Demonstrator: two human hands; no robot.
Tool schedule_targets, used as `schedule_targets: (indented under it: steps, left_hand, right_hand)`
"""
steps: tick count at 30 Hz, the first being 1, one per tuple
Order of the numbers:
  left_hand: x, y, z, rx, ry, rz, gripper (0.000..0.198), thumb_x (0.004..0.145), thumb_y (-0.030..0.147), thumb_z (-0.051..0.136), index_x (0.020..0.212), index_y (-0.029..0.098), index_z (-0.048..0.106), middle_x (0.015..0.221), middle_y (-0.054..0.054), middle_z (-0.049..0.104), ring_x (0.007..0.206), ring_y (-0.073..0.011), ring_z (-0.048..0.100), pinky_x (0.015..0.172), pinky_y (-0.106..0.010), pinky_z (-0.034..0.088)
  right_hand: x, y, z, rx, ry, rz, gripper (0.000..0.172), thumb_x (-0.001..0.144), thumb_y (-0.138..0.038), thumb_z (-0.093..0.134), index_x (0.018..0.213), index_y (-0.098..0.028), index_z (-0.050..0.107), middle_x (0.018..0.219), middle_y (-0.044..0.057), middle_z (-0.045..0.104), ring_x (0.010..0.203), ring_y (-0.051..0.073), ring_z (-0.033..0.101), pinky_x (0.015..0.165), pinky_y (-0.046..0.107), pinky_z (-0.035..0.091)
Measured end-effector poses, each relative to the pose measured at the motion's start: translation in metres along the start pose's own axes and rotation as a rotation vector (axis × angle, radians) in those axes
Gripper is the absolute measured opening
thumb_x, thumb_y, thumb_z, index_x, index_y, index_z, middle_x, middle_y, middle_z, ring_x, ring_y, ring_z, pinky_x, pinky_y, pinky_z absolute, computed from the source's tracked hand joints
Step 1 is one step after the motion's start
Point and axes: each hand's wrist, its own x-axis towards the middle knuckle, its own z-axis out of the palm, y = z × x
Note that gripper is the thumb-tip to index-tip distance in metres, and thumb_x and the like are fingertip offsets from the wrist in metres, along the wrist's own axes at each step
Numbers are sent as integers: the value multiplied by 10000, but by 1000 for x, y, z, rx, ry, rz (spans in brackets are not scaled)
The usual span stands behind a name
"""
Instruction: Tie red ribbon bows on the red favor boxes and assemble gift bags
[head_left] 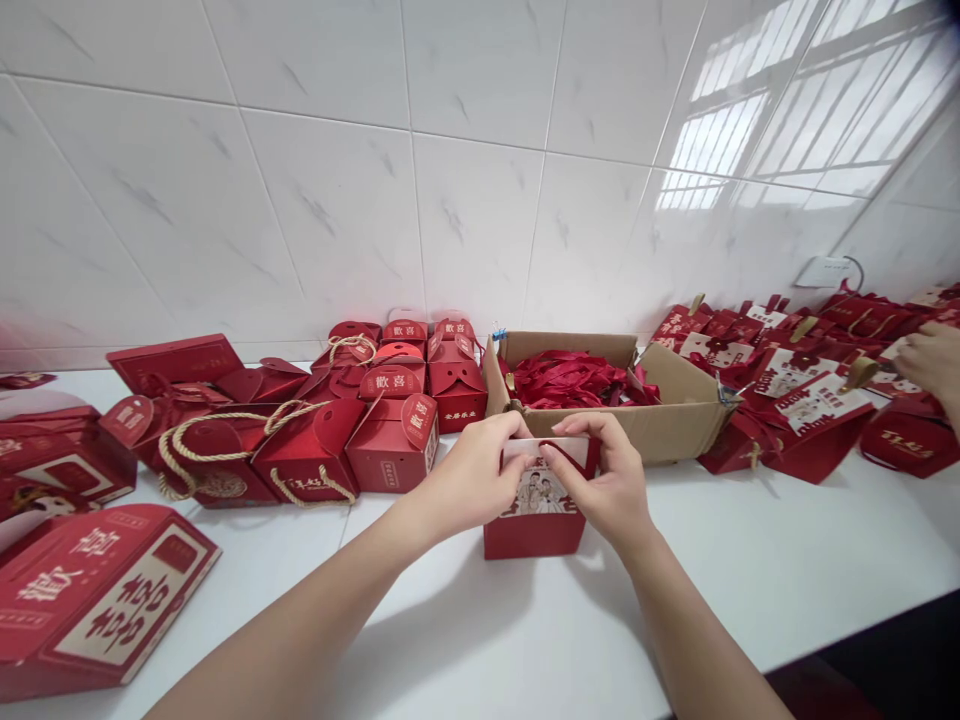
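Head view. Red box [534, 537] upright on white table [420, 625], just in front of the carton [637, 432], near mid-frame. White upper panel, printed couple on the front.

Left hand [480, 468]: on the box's top left corner, thumb on the front face, fingers curled over the edge; grip narrow, holding the box. Right hand [609, 480]: on the top right, thumb on the front, fingers bent behind; also holding the box. Dark red loop [546, 447] at the rim beside the right thumb; cannot tell whether it is pinched.

Carton open, red ribbons [574, 378] heaped inside. Left of it, red boxes in a cluster, some with gold cords [180, 455]; a large box [97, 595] lies nearest, lower left. Right of the carton, more red boxes with white printed panels. Far right edge: another person's hand [930, 362] above a dark red box [911, 435]. Behind, tiled wall [480, 215], window reflected upper right.
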Motion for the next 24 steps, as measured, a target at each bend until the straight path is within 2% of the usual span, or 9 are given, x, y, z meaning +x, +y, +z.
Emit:
schedule_targets:
  steps: [4, 8, 11, 15, 20, 24]
  left_hand:
    - [0, 1, -7, -8, -48, -1, 155, 815, 357, 543, 812, 204, 571, 737, 12, 601, 626, -126, 503, 523, -228, 355]
    - [2, 1, -12, -128, -107, -39, 230, 778, 426, 592, 786, 199, 631, 728, 3, 635, 652, -136, 538, 556, -234, 389]
    - [4, -2, -12, -217, -116, -64, 203, 739, 380, 640, 740, 180, 676, 707, -16, 661, 675, -147, 568, 595, -243, 417]
    - [4, -3, -8, -208, -79, -30, 161, 701, 338, 677, 725, 182, 708, 684, -10, 667, 656, -139, 556, 591, -240, 409]
    - [2, 2, -5, -153, -44, -17, 142, 696, 316, 691, 714, 176, 698, 675, 3, 651, 638, -127, 546, 555, -221, 386]
    - [2, 6, -6, -90, -66, 30, 127, 705, 294, 701, 724, 170, 676, 702, 10, 645, 646, -116, 549, 567, -208, 388]
  right_hand:
    - [1, -1, -2, 155, -42, 208, 218, 718, -231, 702, 818, -198, 511, 767, 1, 578, 689, 123, 572, 624, 242, 484]
    - [1, -4, -4, 355, -107, 381, 317, 657, -269, 760, 762, -194, 469, 686, -24, 564, 583, 99, 543, 512, 202, 463]
    - [2, -5, -6, 426, -140, 437, 358, 610, -246, 793, 796, -198, 491, 678, -32, 581, 593, 100, 567, 530, 197, 481]
    - [3, -5, -9, 545, -185, 543, 395, 604, -246, 801, 884, -208, 526, 663, -44, 593, 570, 94, 590, 536, 192, 501]
    - [1, -5, -11, 618, -178, 583, 371, 595, -216, 811, 833, -192, 528, 661, -40, 585, 574, 83, 578, 522, 177, 497]
    - [1, -4, -13, 673, -215, 597, 329, 611, -181, 804, 781, -186, 522, 654, -50, 576, 568, 53, 537, 519, 143, 463]
